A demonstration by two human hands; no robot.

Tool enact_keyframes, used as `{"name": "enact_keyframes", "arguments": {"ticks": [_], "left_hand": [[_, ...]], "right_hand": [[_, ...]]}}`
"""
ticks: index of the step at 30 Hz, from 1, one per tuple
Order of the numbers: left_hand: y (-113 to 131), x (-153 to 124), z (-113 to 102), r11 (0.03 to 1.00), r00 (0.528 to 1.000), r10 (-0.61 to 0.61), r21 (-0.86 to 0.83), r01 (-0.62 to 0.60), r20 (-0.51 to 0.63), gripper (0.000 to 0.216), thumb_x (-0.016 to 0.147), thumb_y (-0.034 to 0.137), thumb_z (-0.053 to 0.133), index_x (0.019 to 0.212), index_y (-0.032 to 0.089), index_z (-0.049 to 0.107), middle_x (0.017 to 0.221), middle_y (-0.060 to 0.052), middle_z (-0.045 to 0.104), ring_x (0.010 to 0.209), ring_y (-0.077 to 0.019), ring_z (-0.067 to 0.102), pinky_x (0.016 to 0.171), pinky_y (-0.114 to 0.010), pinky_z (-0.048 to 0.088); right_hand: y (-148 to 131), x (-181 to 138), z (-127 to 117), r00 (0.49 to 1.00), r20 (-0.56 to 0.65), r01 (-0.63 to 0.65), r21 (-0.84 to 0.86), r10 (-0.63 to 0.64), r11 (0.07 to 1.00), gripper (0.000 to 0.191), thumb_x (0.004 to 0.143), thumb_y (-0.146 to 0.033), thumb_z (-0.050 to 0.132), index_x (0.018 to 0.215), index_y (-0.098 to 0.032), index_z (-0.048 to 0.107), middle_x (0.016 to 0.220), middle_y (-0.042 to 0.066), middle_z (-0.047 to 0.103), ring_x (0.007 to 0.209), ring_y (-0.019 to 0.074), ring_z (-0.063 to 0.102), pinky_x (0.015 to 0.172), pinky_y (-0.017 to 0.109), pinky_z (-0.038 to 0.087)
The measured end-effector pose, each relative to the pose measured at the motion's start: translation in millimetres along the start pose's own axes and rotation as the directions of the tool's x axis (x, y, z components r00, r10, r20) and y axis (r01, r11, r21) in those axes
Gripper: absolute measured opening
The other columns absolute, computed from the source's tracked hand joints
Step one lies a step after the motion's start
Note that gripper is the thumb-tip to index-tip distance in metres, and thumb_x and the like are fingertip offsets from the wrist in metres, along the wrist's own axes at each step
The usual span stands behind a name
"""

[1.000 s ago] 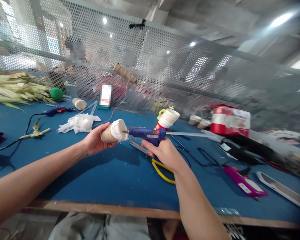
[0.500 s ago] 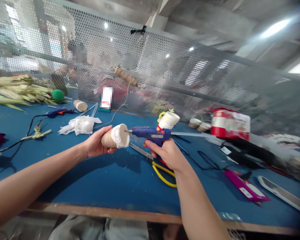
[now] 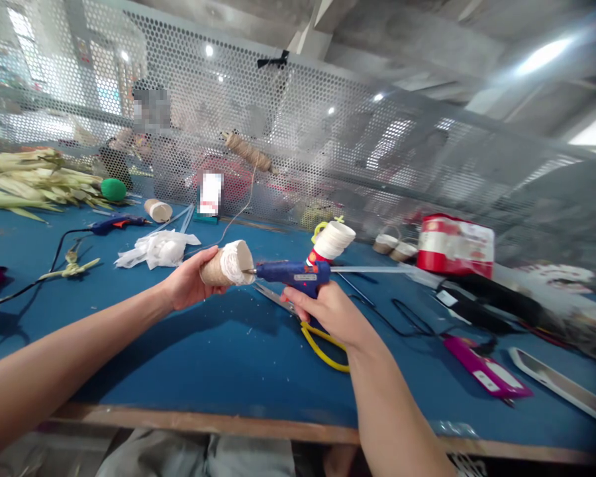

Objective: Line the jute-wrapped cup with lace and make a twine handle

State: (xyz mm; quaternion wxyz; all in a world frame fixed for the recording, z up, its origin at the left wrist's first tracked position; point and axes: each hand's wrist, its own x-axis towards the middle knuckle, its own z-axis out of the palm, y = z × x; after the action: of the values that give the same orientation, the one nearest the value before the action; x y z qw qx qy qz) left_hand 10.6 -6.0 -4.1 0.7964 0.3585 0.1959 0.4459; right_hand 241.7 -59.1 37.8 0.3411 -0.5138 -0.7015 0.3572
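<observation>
My left hand (image 3: 189,279) is wrapped round a cardboard tube (image 3: 214,269) covered in brown twine, with a white lace band (image 3: 234,262) at its open end. In my right hand (image 3: 322,305) is a blue glue gun (image 3: 293,273), its clear glue stick (image 3: 367,269) poking out of the back. The gun's metal nozzle (image 3: 249,271) is at the tube's open rim; whether it touches I cannot tell. Below the right hand lie scissors with yellow handles (image 3: 322,348), partly hidden by that hand.
White lace (image 3: 153,248), a second glue gun (image 3: 119,224) and another tube (image 3: 157,210) lie at the left. Behind the gun stands a roll of white tape or ribbon (image 3: 334,240). A red-white packet (image 3: 455,245), purple box (image 3: 487,368) and phone (image 3: 561,384) lie right. A perforated metal screen (image 3: 308,132) bounds the back.
The glue gun has moved slightly left and down, its nozzle now lower on the tube's rim. The tube has turned or tilted a little in my left hand.
</observation>
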Motion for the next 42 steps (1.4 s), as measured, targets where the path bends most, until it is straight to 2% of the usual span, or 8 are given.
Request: {"name": "enact_keyframes", "arguments": {"ticks": [7,13,17,23,27,32,37,42], "left_hand": [[3.2,-1.7,-6.1,0.999,0.982,-0.028,-0.014,0.031,0.185,0.033,0.078,0.035,0.052,0.100,0.012,0.054,0.080,-0.009,0.066,0.069,-0.0191,0.064,0.062,-0.027,0.051],[1.1,-2.1,-5.7,0.996,0.973,0.025,-0.084,-0.006,0.228,0.031,0.080,0.031,0.050,0.105,0.012,0.052,0.092,-0.009,0.066,0.079,-0.0197,0.064,0.074,-0.030,0.051],[1.8,-1.7,-5.2,0.994,0.978,0.048,-0.104,-0.028,0.202,0.031,0.080,0.032,0.049,0.103,0.012,0.054,0.091,-0.010,0.066,0.080,-0.0194,0.064,0.076,-0.030,0.051],[2.2,-2.2,-4.2,0.996,0.986,0.071,-0.069,-0.061,0.152,0.029,0.080,0.030,0.050,0.103,0.012,0.056,0.092,-0.008,0.065,0.079,-0.0187,0.063,0.075,-0.031,0.051],[-0.2,0.3,-6.3,0.993,0.984,0.120,-0.011,-0.119,0.133,0.027,0.078,0.030,0.054,0.099,0.014,0.058,0.089,-0.006,0.065,0.076,-0.0171,0.063,0.071,-0.029,0.051],[-1.0,2.6,-7.6,0.973,0.972,0.197,0.099,-0.210,0.126,0.024,0.073,0.030,0.062,0.091,0.014,0.060,0.083,-0.004,0.064,0.071,-0.0149,0.061,0.063,-0.025,0.050],[1.4,2.2,-9.1,0.969,0.971,0.191,0.128,-0.210,0.143,0.026,0.074,0.029,0.061,0.095,0.014,0.059,0.085,-0.005,0.065,0.072,-0.0143,0.061,0.063,-0.025,0.049],[1.6,2.4,-10.4,0.979,0.965,0.140,0.118,-0.169,0.224,0.030,0.075,0.035,0.059,0.096,0.014,0.060,0.080,-0.006,0.067,0.067,-0.0145,0.062,0.060,-0.023,0.049]], "right_hand": [[3.9,6.6,11.7,0.995,-0.057,-0.038,0.524,0.080,0.851,0.028,0.071,-0.041,0.065,0.069,-0.014,0.061,0.044,-0.004,0.048,0.038,0.0056,0.037,0.039,0.021,0.027],[10.5,12.8,25.8,0.993,-0.027,-0.060,0.713,0.112,0.699,0.024,0.067,-0.038,0.069,0.067,-0.015,0.062,0.061,0.000,0.059,0.039,0.0034,0.038,0.037,0.019,0.026],[12.3,13.7,30.0,0.993,-0.011,-0.072,0.745,0.120,0.663,0.022,0.068,-0.036,0.069,0.067,-0.015,0.062,0.063,0.000,0.059,0.038,0.0027,0.037,0.037,0.019,0.025],[12.4,12.2,32.7,0.994,-0.047,-0.052,0.624,0.103,0.780,0.026,0.072,-0.041,0.063,0.067,-0.015,0.061,0.051,-0.002,0.052,0.039,0.0052,0.037,0.039,0.021,0.028],[10.7,8.5,30.8,0.971,-0.238,0.026,0.215,0.026,0.976,0.030,0.076,-0.042,0.057,0.067,-0.014,0.061,0.043,-0.002,0.048,0.042,0.0095,0.044,0.045,0.024,0.035],[4.5,4.5,24.9,0.949,-0.308,0.013,-0.185,-0.070,0.983,0.027,0.075,-0.039,0.056,0.058,-0.018,0.054,0.041,-0.002,0.049,0.039,0.0112,0.046,0.045,0.024,0.038],[3.9,2.8,13.7,0.980,-0.191,0.031,-0.133,-0.057,0.991,0.029,0.076,-0.042,0.054,0.065,-0.015,0.057,0.042,-0.002,0.049,0.040,0.0110,0.046,0.044,0.024,0.039],[5.8,4.6,6.9,0.975,-0.211,0.068,-0.013,-0.070,0.998,0.031,0.077,-0.044,0.055,0.070,-0.014,0.058,0.045,-0.002,0.049,0.043,0.0109,0.046,0.046,0.025,0.041]]}}
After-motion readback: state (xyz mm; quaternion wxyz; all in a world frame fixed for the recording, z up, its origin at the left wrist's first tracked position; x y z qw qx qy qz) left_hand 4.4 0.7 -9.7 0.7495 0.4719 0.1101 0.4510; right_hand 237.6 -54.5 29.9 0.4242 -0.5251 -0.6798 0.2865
